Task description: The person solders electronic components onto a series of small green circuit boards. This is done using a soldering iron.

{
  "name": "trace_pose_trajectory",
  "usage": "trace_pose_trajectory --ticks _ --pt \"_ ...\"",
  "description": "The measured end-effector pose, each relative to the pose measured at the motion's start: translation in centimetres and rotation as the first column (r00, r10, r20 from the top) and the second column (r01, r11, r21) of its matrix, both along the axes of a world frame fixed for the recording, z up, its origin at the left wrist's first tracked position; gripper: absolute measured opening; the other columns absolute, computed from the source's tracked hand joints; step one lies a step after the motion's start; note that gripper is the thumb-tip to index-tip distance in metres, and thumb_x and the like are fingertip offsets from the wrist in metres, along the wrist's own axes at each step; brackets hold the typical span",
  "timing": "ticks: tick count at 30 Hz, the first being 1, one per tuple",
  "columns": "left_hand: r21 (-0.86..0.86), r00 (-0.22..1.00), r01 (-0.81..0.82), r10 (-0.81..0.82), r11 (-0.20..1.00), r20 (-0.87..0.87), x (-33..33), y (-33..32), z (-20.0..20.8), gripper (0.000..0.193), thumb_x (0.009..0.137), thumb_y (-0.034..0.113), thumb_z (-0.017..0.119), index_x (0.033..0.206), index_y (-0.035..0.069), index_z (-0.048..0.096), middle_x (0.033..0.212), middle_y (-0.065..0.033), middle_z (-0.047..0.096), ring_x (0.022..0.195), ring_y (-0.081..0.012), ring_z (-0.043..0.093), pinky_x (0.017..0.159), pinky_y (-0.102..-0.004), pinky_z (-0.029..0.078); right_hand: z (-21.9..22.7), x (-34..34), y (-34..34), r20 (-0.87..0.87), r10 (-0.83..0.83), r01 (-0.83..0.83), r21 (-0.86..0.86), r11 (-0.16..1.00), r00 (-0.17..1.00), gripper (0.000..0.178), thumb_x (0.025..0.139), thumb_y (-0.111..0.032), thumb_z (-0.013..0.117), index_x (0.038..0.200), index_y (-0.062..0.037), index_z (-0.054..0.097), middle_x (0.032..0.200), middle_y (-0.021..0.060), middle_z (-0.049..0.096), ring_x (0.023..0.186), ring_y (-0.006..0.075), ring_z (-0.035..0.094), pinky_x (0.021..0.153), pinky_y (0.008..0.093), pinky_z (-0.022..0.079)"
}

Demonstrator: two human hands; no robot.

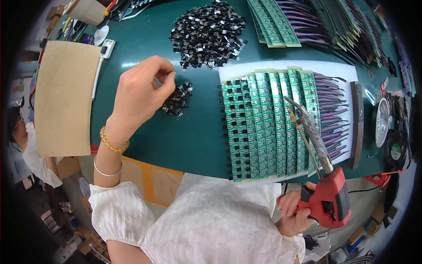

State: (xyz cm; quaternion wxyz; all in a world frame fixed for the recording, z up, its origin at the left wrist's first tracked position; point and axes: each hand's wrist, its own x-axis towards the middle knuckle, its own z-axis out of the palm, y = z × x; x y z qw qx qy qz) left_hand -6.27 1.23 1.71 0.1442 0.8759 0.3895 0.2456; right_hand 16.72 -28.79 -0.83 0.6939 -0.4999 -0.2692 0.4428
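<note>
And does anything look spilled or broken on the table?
Nothing looks broken. The big heap of black parts might look spilled, lying loose, but it's bunched together. The circuit boards on the white pad have uneven top ends.

A green tabletop [204,132] catches pale glare [140,64] above a greyish floor [359,203] with a cardboard box [69,167] at left.

The red gun [339,187] slants from my right hand [295,208] over overlapping green boards [269,127]; black parts [179,102] lie heaped by my left hand [141,90], one perhaps pinched.
</note>
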Motion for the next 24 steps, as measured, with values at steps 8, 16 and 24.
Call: trace_pose_trajectory --ticks 8,16,24 --pt "-0.076 0.686 0.679 -0.595 0.730 0.420 5.5 -11.3 2.2 0.023 0.073 0.004 0.065 0.093 -0.006 0.062 0.088 -0.0148 0.060 0.072 -0.0252 0.061 0.058 -0.0313 0.052 -0.1 0.4 0.1 0.185 0.161 -0.135 -0.148 0.980 0.969 0.047 0.089 -0.013 0.064 0.129 -0.0014 0.042 0.074 0.0075 0.059 0.057 0.0129 0.054 0.054 0.0266 0.045" --pt "0.249 0.640 0.614 -0.657 0.749 0.398 8.6 -13.6 0.0 0.030 0.069 0.010 0.063 0.092 -0.009 0.059 0.080 -0.0110 0.056 0.069 -0.0207 0.057 0.057 -0.0287 0.049 1.3 -1.0 1.2 0.313 0.059 0.054 -0.340 0.939 0.948 0.059 0.082 -0.002 0.064 0.134 -0.0026 0.036 0.075 0.0084 0.061 0.063 0.0119 0.054 0.061 0.0250 0.045" --pt "0.171 0.653 0.705 -0.724 0.689 0.225 7.2 -13.3 0.3 0.025 0.069 0.007 0.064 0.088 -0.010 0.064 0.085 -0.0171 0.060 0.071 -0.0260 0.060 0.061 -0.0324 0.053 2.0 -2.0 0.2 0.151 -0.032 0.091 -0.401 0.912 0.988 0.063 0.086 -0.008 0.066 0.137 -0.0033 0.029 0.078 0.0072 0.062 0.067 0.0116 0.055 0.067 0.0274 0.046"
